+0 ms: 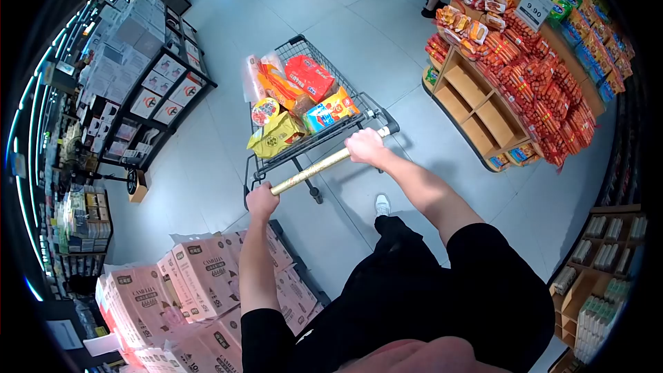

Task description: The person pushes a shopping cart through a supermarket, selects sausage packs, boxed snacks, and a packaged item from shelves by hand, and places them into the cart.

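Both of my hands grip the pale yellow handle (311, 170) of a shopping cart (286, 47). My left hand (262, 202) is wrapped round the handle's left end. Near its right end, my right hand (366, 146) is closed round the same bar. Inside the dark wire basket lie a red package (309, 77), an orange package (277, 84), a yellow-green bag (277, 134), a blue and yellow snack bag (331, 112) and a round-topped tub (265, 111). A pinkish clear-wrapped pack (254, 80) leans at the basket's left side.
Pink wrapped cartons (200, 276) are stacked close on my left. Beyond them stands a black rack of boxes (162, 90). To the right is a wooden display (476, 107) heaped with red sausage packs (532, 69). A person's dark shoe (429, 11) shows beside it. Pale tiled floor (352, 41) stretches ahead.
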`<state>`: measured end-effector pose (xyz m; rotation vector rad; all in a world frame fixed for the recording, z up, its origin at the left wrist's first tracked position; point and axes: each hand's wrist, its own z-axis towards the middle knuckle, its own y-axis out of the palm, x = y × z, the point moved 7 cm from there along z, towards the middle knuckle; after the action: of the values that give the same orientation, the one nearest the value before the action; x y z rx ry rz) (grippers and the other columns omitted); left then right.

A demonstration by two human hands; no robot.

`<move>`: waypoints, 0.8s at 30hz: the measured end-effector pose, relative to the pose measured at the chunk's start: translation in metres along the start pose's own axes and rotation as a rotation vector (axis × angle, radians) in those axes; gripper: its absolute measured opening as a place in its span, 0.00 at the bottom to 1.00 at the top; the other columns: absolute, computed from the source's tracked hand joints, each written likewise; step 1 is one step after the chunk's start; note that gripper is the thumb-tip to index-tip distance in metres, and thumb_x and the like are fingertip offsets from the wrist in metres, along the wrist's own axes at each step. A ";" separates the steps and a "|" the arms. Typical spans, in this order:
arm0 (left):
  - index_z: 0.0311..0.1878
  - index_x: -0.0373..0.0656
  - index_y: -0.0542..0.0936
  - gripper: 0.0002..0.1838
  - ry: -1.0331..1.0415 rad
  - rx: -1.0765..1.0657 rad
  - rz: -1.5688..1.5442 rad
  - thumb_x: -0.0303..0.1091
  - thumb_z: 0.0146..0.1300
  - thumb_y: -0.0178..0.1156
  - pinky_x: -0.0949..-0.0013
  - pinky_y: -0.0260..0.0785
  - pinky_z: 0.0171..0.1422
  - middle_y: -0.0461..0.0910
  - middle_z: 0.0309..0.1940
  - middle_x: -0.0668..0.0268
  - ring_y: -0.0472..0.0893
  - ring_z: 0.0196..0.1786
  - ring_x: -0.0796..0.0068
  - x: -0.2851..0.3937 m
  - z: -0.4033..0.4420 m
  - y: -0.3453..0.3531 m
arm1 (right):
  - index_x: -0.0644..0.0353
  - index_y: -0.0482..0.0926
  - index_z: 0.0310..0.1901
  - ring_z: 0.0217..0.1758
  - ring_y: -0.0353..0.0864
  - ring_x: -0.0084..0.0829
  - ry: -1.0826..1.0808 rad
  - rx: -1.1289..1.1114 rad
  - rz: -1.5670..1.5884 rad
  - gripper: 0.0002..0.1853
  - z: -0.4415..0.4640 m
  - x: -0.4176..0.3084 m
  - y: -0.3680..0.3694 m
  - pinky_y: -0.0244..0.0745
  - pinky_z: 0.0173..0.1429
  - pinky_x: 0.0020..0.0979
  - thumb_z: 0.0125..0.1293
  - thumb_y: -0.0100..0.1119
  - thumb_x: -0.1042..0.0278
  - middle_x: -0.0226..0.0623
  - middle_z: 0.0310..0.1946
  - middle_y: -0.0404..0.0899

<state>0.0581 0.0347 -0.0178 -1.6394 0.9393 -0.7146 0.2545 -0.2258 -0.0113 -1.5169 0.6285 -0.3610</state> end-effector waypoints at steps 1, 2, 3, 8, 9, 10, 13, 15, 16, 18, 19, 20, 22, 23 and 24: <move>0.40 0.49 0.84 0.13 -0.011 -0.009 0.004 0.45 0.57 0.61 0.55 0.78 0.48 0.86 0.35 0.55 0.86 0.43 0.55 0.003 0.011 0.002 | 0.55 0.87 0.26 0.32 0.88 0.41 -0.004 0.004 0.005 0.07 0.009 0.008 -0.002 0.82 0.39 0.40 0.48 0.62 0.65 0.41 0.26 0.86; 0.40 0.49 0.84 0.13 -0.022 -0.017 0.007 0.45 0.57 0.61 0.55 0.78 0.48 0.86 0.36 0.56 0.86 0.43 0.55 0.004 0.021 0.003 | 0.54 0.87 0.26 0.32 0.88 0.41 -0.008 0.008 0.010 0.07 0.017 0.014 -0.004 0.82 0.39 0.40 0.48 0.62 0.66 0.41 0.26 0.86; 0.40 0.49 0.84 0.13 -0.024 -0.025 0.016 0.45 0.57 0.61 0.55 0.78 0.48 0.86 0.36 0.56 0.86 0.43 0.55 0.007 0.029 -0.002 | 0.55 0.87 0.26 0.32 0.88 0.40 -0.018 0.005 -0.006 0.07 0.026 0.020 -0.007 0.81 0.38 0.40 0.48 0.62 0.66 0.41 0.26 0.86; 0.45 0.50 0.85 0.17 0.015 -0.190 -0.010 0.46 0.57 0.60 0.55 0.77 0.53 0.86 0.41 0.56 0.84 0.48 0.55 0.034 0.074 -0.026 | 0.57 0.87 0.27 0.38 0.88 0.41 0.001 -0.120 0.009 0.08 0.067 0.061 -0.035 0.81 0.43 0.39 0.47 0.63 0.66 0.42 0.30 0.87; 0.47 0.50 0.85 0.18 0.043 -0.237 -0.027 0.47 0.57 0.60 0.55 0.76 0.55 0.86 0.42 0.56 0.84 0.49 0.55 0.037 0.080 -0.026 | 0.57 0.88 0.28 0.38 0.88 0.41 -0.004 -0.150 0.009 0.08 0.074 0.063 -0.039 0.81 0.45 0.39 0.47 0.62 0.66 0.42 0.31 0.87; 0.49 0.48 0.85 0.20 0.042 -0.284 -0.062 0.47 0.55 0.61 0.57 0.75 0.57 0.86 0.44 0.54 0.83 0.50 0.54 0.035 0.087 -0.024 | 0.57 0.88 0.28 0.38 0.88 0.41 -0.005 -0.157 0.013 0.08 0.081 0.066 -0.044 0.81 0.45 0.39 0.47 0.62 0.66 0.42 0.31 0.87; 0.48 0.46 0.85 0.22 0.105 -0.418 -0.168 0.46 0.53 0.63 0.57 0.74 0.56 0.85 0.44 0.52 0.83 0.49 0.52 0.031 0.119 -0.021 | 0.58 0.88 0.32 0.42 0.88 0.41 -0.011 -0.307 0.026 0.11 0.110 0.076 -0.044 0.80 0.48 0.39 0.49 0.61 0.66 0.42 0.35 0.88; 0.47 0.43 0.85 0.23 0.108 -0.439 -0.227 0.45 0.50 0.65 0.58 0.73 0.55 0.85 0.43 0.50 0.83 0.48 0.51 0.026 0.139 -0.012 | 0.59 0.88 0.36 0.45 0.87 0.41 -0.007 -0.398 0.039 0.13 0.128 0.085 -0.042 0.80 0.51 0.39 0.51 0.59 0.66 0.41 0.38 0.88; 0.47 0.42 0.85 0.23 0.133 -0.459 -0.253 0.45 0.50 0.65 0.58 0.73 0.55 0.85 0.42 0.50 0.83 0.47 0.51 0.026 0.147 -0.010 | 0.59 0.88 0.38 0.46 0.87 0.41 0.008 -0.435 0.046 0.14 0.135 0.089 -0.041 0.80 0.52 0.39 0.53 0.58 0.65 0.42 0.40 0.87; 0.47 0.40 0.85 0.24 0.185 -0.448 -0.295 0.45 0.49 0.66 0.58 0.73 0.53 0.85 0.40 0.49 0.84 0.45 0.51 0.026 0.164 -0.012 | 0.59 0.88 0.38 0.47 0.87 0.41 0.014 -0.443 0.040 0.14 0.149 0.094 -0.043 0.80 0.52 0.39 0.53 0.58 0.65 0.42 0.41 0.87; 0.47 0.40 0.85 0.24 0.179 -0.453 -0.303 0.45 0.49 0.66 0.58 0.73 0.53 0.85 0.40 0.49 0.84 0.45 0.51 0.026 0.173 -0.013 | 0.60 0.88 0.38 0.47 0.87 0.41 0.026 -0.442 0.037 0.14 0.157 0.097 -0.043 0.80 0.52 0.39 0.53 0.58 0.66 0.42 0.41 0.87; 0.45 0.37 0.85 0.23 0.183 -0.419 -0.317 0.44 0.48 0.66 0.58 0.73 0.51 0.85 0.38 0.49 0.83 0.43 0.52 0.025 0.182 -0.015 | 0.59 0.88 0.38 0.46 0.87 0.42 0.010 -0.406 0.030 0.13 0.168 0.102 -0.040 0.80 0.52 0.40 0.52 0.59 0.66 0.43 0.40 0.87; 0.42 0.35 0.84 0.22 0.179 -0.397 -0.343 0.43 0.48 0.66 0.59 0.73 0.48 0.85 0.35 0.50 0.83 0.40 0.53 0.030 0.196 -0.032 | 0.59 0.88 0.37 0.46 0.87 0.43 -0.008 -0.399 0.008 0.13 0.187 0.107 -0.043 0.80 0.52 0.40 0.52 0.58 0.66 0.44 0.40 0.87; 0.42 0.35 0.84 0.22 0.165 -0.392 -0.357 0.43 0.48 0.66 0.59 0.73 0.48 0.85 0.35 0.50 0.83 0.40 0.53 0.031 0.206 -0.040 | 0.59 0.88 0.37 0.46 0.87 0.43 -0.001 -0.380 -0.005 0.13 0.198 0.111 -0.047 0.80 0.52 0.40 0.53 0.58 0.67 0.44 0.40 0.87; 0.42 0.36 0.84 0.21 0.171 -0.404 -0.333 0.43 0.48 0.67 0.59 0.73 0.48 0.84 0.35 0.50 0.83 0.40 0.53 0.033 0.218 -0.046 | 0.58 0.87 0.34 0.44 0.87 0.43 0.011 -0.336 -0.006 0.12 0.210 0.116 -0.050 0.80 0.50 0.39 0.51 0.58 0.67 0.44 0.37 0.87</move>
<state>0.2663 0.1204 -0.0293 -2.1507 0.9876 -0.9457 0.4777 -0.1269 0.0073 -1.8384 0.7188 -0.2772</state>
